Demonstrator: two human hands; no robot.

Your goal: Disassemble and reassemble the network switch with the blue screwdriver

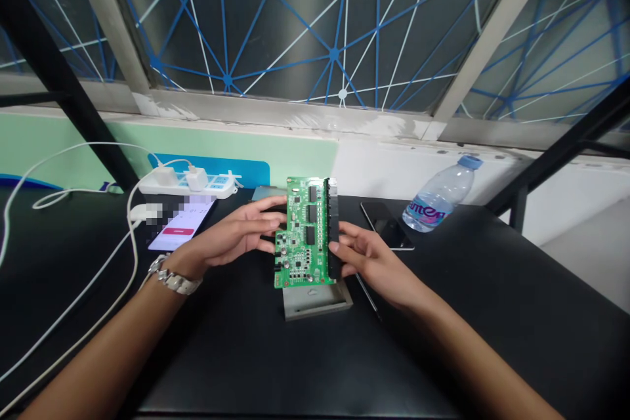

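Observation:
A green circuit board [302, 236] with black chips and a black connector strip along its right edge is held upright above the black table [246, 354]. My left hand [236, 233] grips the board's left edge with its fingers, a metal watch on the wrist. My right hand [367, 256] holds the right edge at the connector strip. Just below the board a grey rectangular block [317, 302] lies flat on the table.
A lit phone [182, 223] lies at the left, beside a white power strip [189, 184] with chargers and white cables [73, 295]. A dark phone [386, 223] and a lying water bottle [440, 197] are at the right. A thin dark stick [368, 292] lies beside the block.

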